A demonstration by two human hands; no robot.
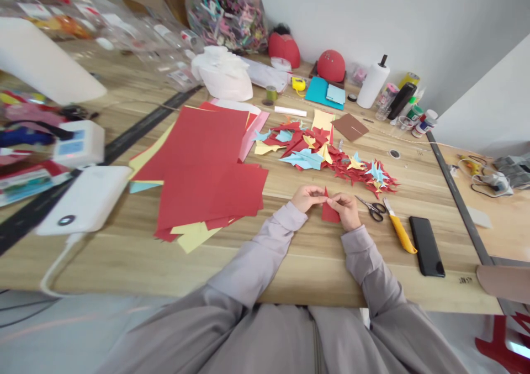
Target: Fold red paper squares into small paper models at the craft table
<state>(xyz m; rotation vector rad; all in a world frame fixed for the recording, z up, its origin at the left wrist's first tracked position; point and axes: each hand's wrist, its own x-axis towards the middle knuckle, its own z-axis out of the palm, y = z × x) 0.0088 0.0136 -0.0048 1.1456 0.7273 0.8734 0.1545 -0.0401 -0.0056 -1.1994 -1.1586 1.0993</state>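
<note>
Well inside table edge (pixel 451 303), fingers (pixel 318 200) pinch red paper (pixel 329 214).

Pale walls (pixel 351 20) rise behind a wood-grain table (pixel 317 269), with light grey floor (pixel 78 338) below.

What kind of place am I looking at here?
Probably a craft workspace: the wooden table holds a stack of red paper sheets, a pile of folded paper pieces in red, blue and yellow, and scissors beside a yellow-handled cutter.
</note>
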